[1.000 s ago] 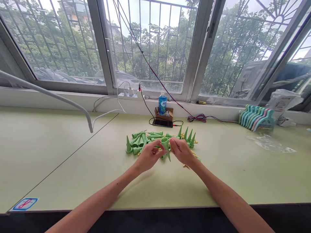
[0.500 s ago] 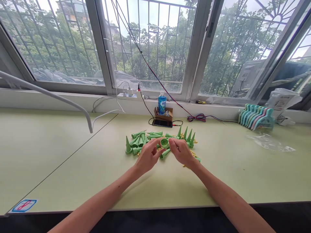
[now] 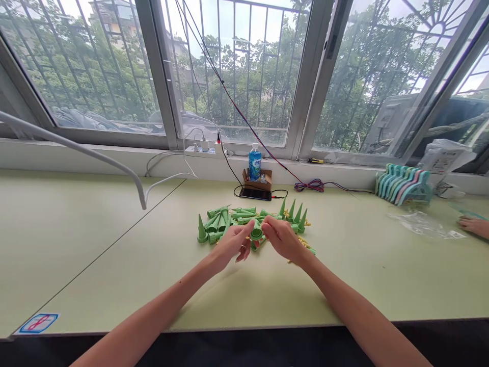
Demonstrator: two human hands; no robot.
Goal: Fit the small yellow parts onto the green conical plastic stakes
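Observation:
Over the pile, my left hand [image 3: 231, 245] pinches a green plastic spike [image 3: 256, 234] between thumb and fingers, its round hollow end facing me. My right hand [image 3: 283, 238] is closed in a pinch right beside that rim; whatever its fingertips hold is hidden. Around and behind both hands lie many hollow green spikes [image 3: 214, 224], some on their sides. One green cone [image 3: 201, 229] stands upright at the left end, and several more upright cones [image 3: 297, 214] stand at the right. Small yellow pieces [image 3: 304, 243] lie near my right hand.
Behind the pile are a phone [image 3: 255, 194] with a cable and a small cardboard box [image 3: 263, 184] with a blue bottle [image 3: 254, 162]. Pastel hangers [image 3: 404, 183] and a clear plastic bag [image 3: 426, 224] lie to the right. Another person's hand [image 3: 473, 225] shows at the right edge.
The held green spike has tipped, its open end now facing lower and toward me. My left fingers have shifted beneath it. Another person's hand has come in at the right edge.

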